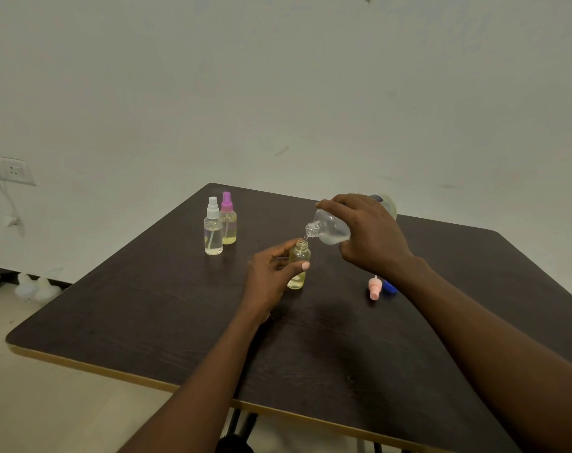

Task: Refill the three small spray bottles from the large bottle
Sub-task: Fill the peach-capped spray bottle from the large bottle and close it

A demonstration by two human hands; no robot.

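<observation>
A dark wooden desk (147,322) seen from above, with a person's two bare arms reaching in from the bottom edge. All places are given from the open bottle (299,268), a small clear bottle standing uncapped near the middle of the desk.

Well to its left and further back stand two small spray bottles, touching or nearly so. The white-capped bottle (213,230) holds clear liquid. The purple-capped bottle (228,223) just behind it holds pale yellow liquid to about its shoulder. Both have their spray tops on.

Directly left of the open bottle, the left hand (268,276) steadies it upright, its fingers (284,247) curled round the far side and the thumb pressed across the front.

Just above and right of the open bottle's mouth, the large bottle (332,228) is tipped nearly level, its neck pointing down at that mouth. A thin trickle (305,237) runs between the two. The right hand (371,235) grips the large bottle from above, fingers (330,203) wrapped over its body.

To the right of the open bottle and a little nearer the viewer, a pink cap (374,288) lies on the desk, with a blue cap (390,287) just beside it, partly hidden by the right forearm.

The pour into this bottle looks under way; its yellowish liquid sits low, so filling probably has some way to go. The pink cap must then go back on, and likely the blue one on the large bottle. Whether the two capped bottles are already refilled or yet to be done cannot be told.
</observation>
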